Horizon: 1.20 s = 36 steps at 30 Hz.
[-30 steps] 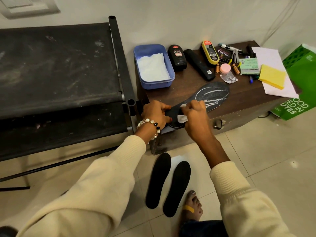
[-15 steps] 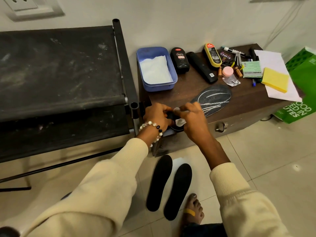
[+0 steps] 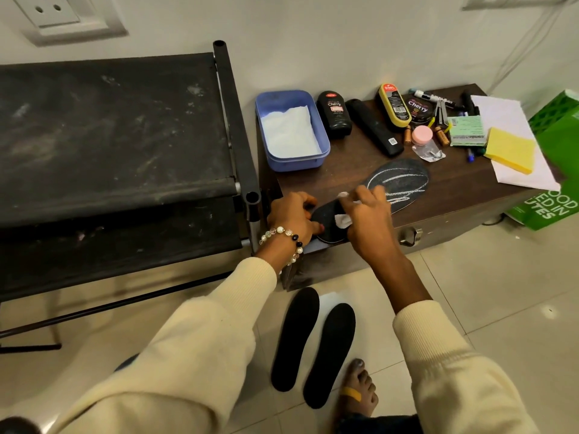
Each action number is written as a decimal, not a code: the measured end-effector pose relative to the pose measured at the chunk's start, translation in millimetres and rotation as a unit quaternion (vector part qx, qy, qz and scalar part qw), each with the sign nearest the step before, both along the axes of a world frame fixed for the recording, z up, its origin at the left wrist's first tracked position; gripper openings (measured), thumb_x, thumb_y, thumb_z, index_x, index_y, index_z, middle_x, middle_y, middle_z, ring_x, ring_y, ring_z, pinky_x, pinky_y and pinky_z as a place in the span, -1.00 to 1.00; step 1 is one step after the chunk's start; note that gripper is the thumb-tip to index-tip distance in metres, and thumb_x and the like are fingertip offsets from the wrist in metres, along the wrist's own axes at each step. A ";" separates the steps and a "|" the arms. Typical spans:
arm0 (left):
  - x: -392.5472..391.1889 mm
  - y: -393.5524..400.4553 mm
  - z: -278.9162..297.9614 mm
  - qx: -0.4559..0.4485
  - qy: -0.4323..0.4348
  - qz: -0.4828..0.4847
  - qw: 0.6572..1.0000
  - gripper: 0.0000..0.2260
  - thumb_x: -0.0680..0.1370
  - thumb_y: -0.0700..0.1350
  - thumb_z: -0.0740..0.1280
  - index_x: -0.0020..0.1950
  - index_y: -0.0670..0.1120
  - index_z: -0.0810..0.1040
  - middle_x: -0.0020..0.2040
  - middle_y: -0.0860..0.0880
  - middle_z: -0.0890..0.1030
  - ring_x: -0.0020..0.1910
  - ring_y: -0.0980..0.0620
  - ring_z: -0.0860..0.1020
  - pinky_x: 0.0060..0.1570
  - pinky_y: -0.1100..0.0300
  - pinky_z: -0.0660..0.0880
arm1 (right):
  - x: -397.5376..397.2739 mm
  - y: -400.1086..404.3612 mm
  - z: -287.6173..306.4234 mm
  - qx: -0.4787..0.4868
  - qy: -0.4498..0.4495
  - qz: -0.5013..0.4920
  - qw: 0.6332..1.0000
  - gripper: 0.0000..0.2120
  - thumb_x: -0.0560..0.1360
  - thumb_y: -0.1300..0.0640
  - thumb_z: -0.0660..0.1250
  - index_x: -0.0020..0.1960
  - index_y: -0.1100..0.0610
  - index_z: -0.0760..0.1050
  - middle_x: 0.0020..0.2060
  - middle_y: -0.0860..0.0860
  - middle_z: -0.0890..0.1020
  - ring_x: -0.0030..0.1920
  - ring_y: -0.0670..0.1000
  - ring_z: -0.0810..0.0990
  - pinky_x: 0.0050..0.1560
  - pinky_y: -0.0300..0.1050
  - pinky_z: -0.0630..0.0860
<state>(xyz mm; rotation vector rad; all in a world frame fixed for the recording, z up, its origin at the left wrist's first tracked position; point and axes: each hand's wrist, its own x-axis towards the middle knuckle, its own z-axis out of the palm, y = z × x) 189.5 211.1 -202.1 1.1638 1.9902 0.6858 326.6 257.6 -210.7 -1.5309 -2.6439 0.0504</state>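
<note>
A person's left hand grips the heel of a white-marked insole lying on a wooden chest. The right hand pinches a white wipe against it. A polish bottle behind reads "Cherry".

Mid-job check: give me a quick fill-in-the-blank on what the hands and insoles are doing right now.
The right hand holds a ___ tissue on the insole on the table.
The left hand, wearing a beaded ___, holds that insole's near end.
___ more insoles lie on the floor.
Missing: white; bracelet; two.
</note>
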 end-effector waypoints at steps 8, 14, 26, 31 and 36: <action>-1.3 1.3 -0.9 -0.007 -0.009 0.006 1.000 -0.46 0.36 -0.21 0.56 0.31 -0.06 0.52 -0.01 -0.06 0.62 -0.01 0.02 0.58 0.13 0.15 0.53 | 15.1 -1.7 -5.9 0.012 0.044 0.060 0.997 -0.50 0.20 0.47 0.44 0.12 0.21 0.60 -0.06 0.18 0.59 -0.08 0.31 0.48 -0.22 0.06 0.42; -2.7 0.6 -0.6 -0.010 -0.006 0.003 1.000 -0.47 0.37 -0.26 0.55 0.31 -0.05 0.53 0.01 -0.06 0.62 -0.10 0.07 0.54 -0.01 0.27 0.49 | 8.2 -15.9 -5.8 0.042 0.099 0.207 0.972 -0.70 0.36 0.27 0.20 -0.03 0.20 0.66 -0.21 0.12 0.61 -0.20 0.17 0.47 -0.43 -0.02 0.46; 0.8 2.9 5.6 -0.025 0.018 -0.026 0.999 -0.46 0.41 -0.28 0.50 0.34 0.03 0.50 0.13 -0.07 0.60 0.01 0.04 0.55 0.07 0.19 0.50 | 36.1 -16.1 1.1 -0.034 0.066 0.197 0.978 -0.52 0.16 0.50 0.45 0.05 0.20 0.65 -0.16 0.11 0.61 -0.19 0.23 0.49 -0.36 -0.02 0.41; 6.5 3.5 3.9 -0.014 0.067 -0.062 0.996 -0.53 0.43 -0.12 0.49 0.33 0.05 0.52 0.29 -0.08 0.47 0.23 -0.09 0.50 0.22 0.04 0.49 | 62.7 -3.2 -4.7 -0.009 0.094 0.015 0.995 -0.52 0.27 0.50 0.37 0.15 0.21 0.60 -0.03 0.19 0.59 0.00 0.26 0.43 -0.07 0.08 0.47; 19.4 0.8 6.1 -0.041 0.156 -0.112 0.981 -0.30 0.35 0.20 0.50 0.41 0.01 0.41 0.32 -0.12 0.31 0.30 -0.18 0.37 0.23 -0.10 0.45 | 44.4 -12.4 -3.5 -0.013 0.087 0.143 0.986 -0.63 0.30 0.37 0.30 0.08 0.21 0.63 -0.17 0.13 0.58 -0.17 0.22 0.48 -0.35 -0.03 0.42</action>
